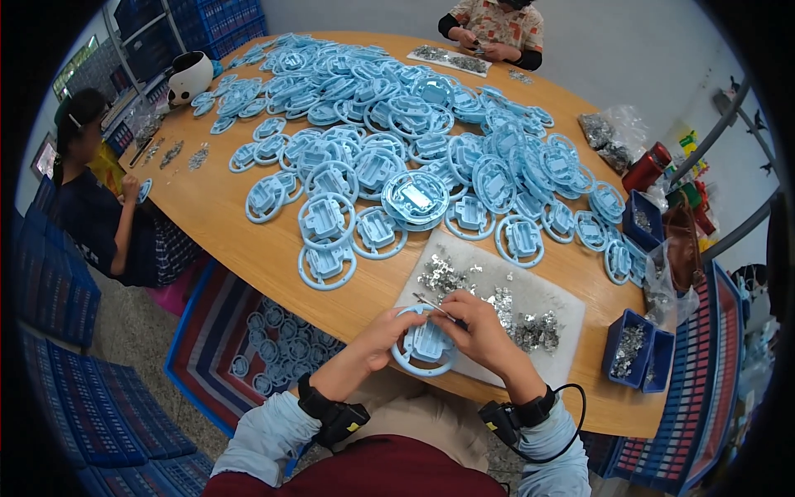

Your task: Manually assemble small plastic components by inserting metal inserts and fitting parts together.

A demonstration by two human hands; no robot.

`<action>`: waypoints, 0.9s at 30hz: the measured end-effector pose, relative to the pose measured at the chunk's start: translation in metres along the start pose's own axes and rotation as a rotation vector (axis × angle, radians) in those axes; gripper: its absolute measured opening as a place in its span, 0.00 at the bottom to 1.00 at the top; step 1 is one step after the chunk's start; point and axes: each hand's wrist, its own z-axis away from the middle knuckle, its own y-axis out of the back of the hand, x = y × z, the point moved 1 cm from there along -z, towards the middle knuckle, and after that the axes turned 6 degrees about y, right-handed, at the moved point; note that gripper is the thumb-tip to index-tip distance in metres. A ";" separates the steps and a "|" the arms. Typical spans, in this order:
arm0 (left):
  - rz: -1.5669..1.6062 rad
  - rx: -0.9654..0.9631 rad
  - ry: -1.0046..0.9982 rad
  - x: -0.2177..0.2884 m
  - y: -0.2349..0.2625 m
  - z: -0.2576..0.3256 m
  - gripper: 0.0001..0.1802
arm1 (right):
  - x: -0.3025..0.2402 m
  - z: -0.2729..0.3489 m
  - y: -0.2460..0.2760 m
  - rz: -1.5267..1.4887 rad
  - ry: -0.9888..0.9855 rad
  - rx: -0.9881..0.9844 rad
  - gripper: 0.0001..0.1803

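A round light-blue plastic part [430, 343], ring-shaped with a boxy middle, is held at the table's near edge. My left hand [374, 338] is closed on its upper left rim. In the pinched fingers of my right hand [482, 330] is a slim metal tool [432, 305], its tip over the top of the blue part. Whether a small metal piece sits under the tip is too small to tell. Beyond both hands lies a white board [559, 291] with small silver metal clips [534, 331] heaped on it.
A big pile of similar blue parts [364, 91] covers the table [224, 224]. Blue bins [627, 348] of metal pieces stand at the right, beside a red cylinder [646, 168]. One person [108, 199] sits left, another [501, 29] across. A lined crate [215, 331] with blue parts is below left.
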 end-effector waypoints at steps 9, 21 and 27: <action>0.028 0.010 -0.029 0.005 -0.009 0.004 0.12 | -0.003 0.012 -0.006 -0.029 -0.294 0.142 0.13; 0.089 -0.054 -0.096 -0.005 -0.006 0.032 0.18 | -0.024 0.016 -0.017 -0.119 -0.469 0.272 0.11; -0.190 -0.205 0.048 0.007 0.017 0.043 0.19 | -0.029 0.022 -0.014 0.005 -0.197 0.146 0.19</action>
